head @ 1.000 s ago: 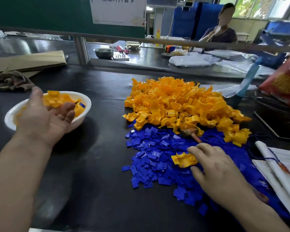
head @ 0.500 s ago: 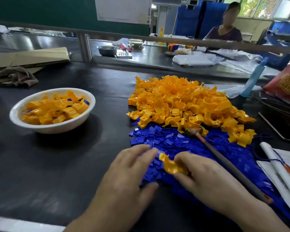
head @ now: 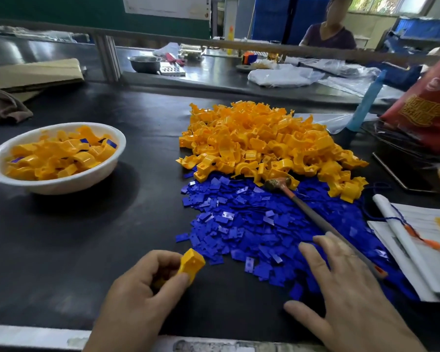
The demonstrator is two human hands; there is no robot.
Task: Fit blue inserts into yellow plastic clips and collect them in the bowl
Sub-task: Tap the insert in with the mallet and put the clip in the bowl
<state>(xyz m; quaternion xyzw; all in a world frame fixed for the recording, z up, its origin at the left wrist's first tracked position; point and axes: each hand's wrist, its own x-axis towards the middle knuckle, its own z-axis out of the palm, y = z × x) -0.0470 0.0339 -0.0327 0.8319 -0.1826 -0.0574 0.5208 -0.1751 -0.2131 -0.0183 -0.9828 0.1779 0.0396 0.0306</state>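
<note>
Yellow clip (head: 189, 266), pinched in my left hand (head: 137, 301) above the counter (head: 61, 250) near its front edge. My right hand (head: 346, 288), fingers spread and empty, reaches over the blue inserts (head: 252, 224). Next, I judge, it must pick one insert and press it in.

On the dark bench (head: 87, 237), the left hand (head: 142, 295) pinches a single yellow clip (head: 191, 265) between thumb and curled fingers (head: 160, 259), just left of the spread of blue inserts (head: 239, 224). The right hand (head: 346, 295) lies flat with fingers spread over the near edge of those inserts. A small hammer (head: 315, 217) rests across them, its head touching the heap of yellow clips (head: 259, 143) behind. A white bowl (head: 61, 185) of finished clips stands well to the left.
</note>
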